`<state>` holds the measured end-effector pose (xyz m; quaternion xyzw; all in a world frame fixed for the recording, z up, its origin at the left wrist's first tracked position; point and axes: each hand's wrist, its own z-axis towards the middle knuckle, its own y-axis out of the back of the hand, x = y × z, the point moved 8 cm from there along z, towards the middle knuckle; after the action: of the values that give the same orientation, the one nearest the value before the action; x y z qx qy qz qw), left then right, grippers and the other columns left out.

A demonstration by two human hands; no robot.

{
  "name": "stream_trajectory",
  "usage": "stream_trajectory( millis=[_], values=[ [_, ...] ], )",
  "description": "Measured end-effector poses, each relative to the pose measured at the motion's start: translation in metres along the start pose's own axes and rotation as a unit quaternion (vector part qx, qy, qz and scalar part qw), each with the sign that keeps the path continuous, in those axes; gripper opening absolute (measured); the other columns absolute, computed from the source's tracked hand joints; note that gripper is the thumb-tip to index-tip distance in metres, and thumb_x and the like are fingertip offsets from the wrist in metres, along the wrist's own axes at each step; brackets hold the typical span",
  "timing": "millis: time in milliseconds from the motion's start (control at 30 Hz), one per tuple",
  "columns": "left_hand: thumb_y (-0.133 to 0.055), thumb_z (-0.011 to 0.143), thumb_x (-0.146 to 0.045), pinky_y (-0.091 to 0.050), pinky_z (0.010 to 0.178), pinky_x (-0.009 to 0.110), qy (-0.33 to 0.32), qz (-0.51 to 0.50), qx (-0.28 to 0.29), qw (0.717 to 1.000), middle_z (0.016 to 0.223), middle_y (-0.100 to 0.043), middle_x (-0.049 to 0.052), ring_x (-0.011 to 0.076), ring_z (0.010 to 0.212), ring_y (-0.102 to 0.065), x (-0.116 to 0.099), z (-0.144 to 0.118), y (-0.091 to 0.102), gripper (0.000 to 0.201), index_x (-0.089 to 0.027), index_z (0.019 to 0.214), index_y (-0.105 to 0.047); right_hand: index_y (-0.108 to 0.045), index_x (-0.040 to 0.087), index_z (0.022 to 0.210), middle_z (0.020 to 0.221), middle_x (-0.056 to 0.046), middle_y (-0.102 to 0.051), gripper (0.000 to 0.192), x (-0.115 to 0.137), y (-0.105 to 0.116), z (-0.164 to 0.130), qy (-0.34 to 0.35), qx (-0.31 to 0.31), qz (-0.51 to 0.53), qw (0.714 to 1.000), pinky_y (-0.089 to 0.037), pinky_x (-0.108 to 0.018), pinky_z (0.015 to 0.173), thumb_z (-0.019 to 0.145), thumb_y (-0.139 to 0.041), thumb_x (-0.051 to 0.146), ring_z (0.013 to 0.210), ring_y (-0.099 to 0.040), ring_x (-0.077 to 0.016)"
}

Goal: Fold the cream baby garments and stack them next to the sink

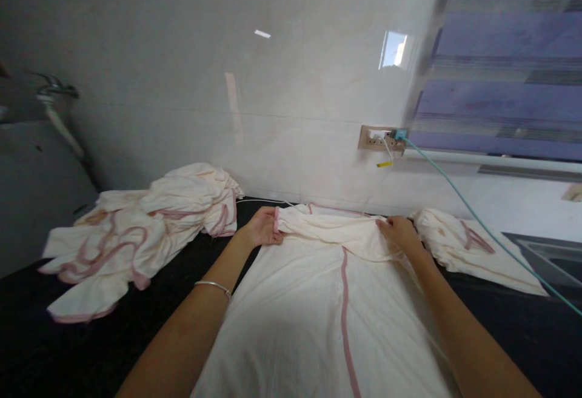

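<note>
A cream garment (300, 319) with a pink stripe down its middle lies spread out in front of me. One sleeve (327, 228) runs sideways across its far end. At the pink cuff of that sleeve, my left hand (264, 227) has its fingers closed on the cloth. My right hand (400, 232) pinches the sleeve's other end, near the garment's right edge. Both hands are close to the wall, and the garment's near part runs out of view at the bottom.
A crumpled heap of cream, pink-trimmed clothes (173, 204) lies left on the dark surface (150, 337). Another folded cream garment (473, 252) sits right, beside a metal-edged recess. A green cable (459, 186) hangs from the wall socket (366, 137). A tap (57, 89) is far left.
</note>
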<state>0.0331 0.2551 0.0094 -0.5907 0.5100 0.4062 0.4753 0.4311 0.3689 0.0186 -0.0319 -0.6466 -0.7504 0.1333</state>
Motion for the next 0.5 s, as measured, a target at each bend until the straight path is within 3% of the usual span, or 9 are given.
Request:
stream_trajectory(
  millis=[100, 200, 267, 367, 433, 500],
  values=[
    [-0.057, 0.071, -0.032, -0.047, 0.052, 0.030, -0.009, -0.025, 0.051, 0.998, 0.074, -0.061, 0.011, 0.0175, 0.061, -0.052, -0.003, -0.006, 0.002, 0.020, -0.014, 0.080, -0.061, -0.074, 0.015, 0.094, 0.095, -0.016, -0.075, 0.048, 0.000, -0.007, -0.004, -0.015, -0.006, -0.002, 1.000, -0.044, -0.028, 0.078, 0.097, -0.045, 0.052, 0.096, -0.069, -0.0244],
    [-0.058, 0.080, -0.041, -0.053, 0.066, 0.031, -0.021, 0.070, 0.076, 0.994, 0.081, -0.066, 0.011, 0.0197, 0.073, -0.060, -0.004, -0.008, -0.003, 0.030, -0.013, 0.088, -0.066, -0.074, 0.016, 0.101, 0.103, -0.016, -0.074, 0.047, 0.005, -0.011, -0.008, -0.025, -0.013, -0.001, 1.000, -0.045, -0.028, 0.081, 0.099, -0.044, 0.051, 0.101, -0.069, -0.0238],
    [-0.065, 0.080, -0.051, -0.053, 0.068, 0.029, -0.013, 0.210, 0.034, 0.977, 0.076, -0.065, 0.007, 0.0205, 0.075, -0.062, 0.000, -0.002, -0.002, 0.036, -0.015, 0.087, -0.068, -0.073, 0.017, 0.107, 0.109, -0.016, -0.074, 0.045, 0.010, -0.012, -0.009, -0.025, -0.017, 0.000, 1.000, -0.045, -0.029, 0.084, 0.099, -0.043, 0.050, 0.105, -0.069, -0.0239],
    [-0.079, 0.070, -0.050, -0.050, 0.065, 0.026, -0.038, 0.436, -0.061, 0.897, 0.071, -0.067, 0.004, 0.0226, 0.077, -0.065, -0.004, 0.011, -0.002, 0.034, -0.018, 0.077, -0.068, -0.071, 0.018, 0.113, 0.117, -0.015, -0.072, 0.042, 0.018, -0.015, -0.012, -0.015, -0.023, -0.002, 1.000, -0.046, -0.030, 0.088, 0.100, -0.043, 0.046, 0.111, -0.067, -0.0242],
    [-0.078, 0.072, -0.044, -0.048, 0.067, 0.025, -0.069, 0.506, -0.108, 0.853, 0.072, -0.069, 0.006, 0.0241, 0.081, -0.067, -0.009, 0.019, -0.002, 0.028, -0.019, 0.069, -0.065, -0.071, 0.018, 0.114, 0.119, -0.014, -0.071, 0.042, 0.022, -0.016, -0.013, -0.009, -0.026, -0.005, 1.000, -0.046, -0.032, 0.090, 0.101, -0.040, 0.043, 0.114, -0.066, -0.0247],
    [-0.071, 0.080, -0.040, -0.047, 0.068, 0.026, -0.086, 0.518, -0.137, 0.840, 0.074, -0.070, 0.007, 0.0243, 0.083, -0.068, -0.010, 0.025, 0.002, 0.024, -0.020, 0.069, -0.063, -0.071, 0.017, 0.115, 0.120, -0.015, -0.070, 0.043, 0.026, -0.017, -0.012, -0.003, -0.026, -0.008, 1.000, -0.046, -0.033, 0.092, 0.102, -0.038, 0.043, 0.115, -0.065, -0.0253]
  ],
)
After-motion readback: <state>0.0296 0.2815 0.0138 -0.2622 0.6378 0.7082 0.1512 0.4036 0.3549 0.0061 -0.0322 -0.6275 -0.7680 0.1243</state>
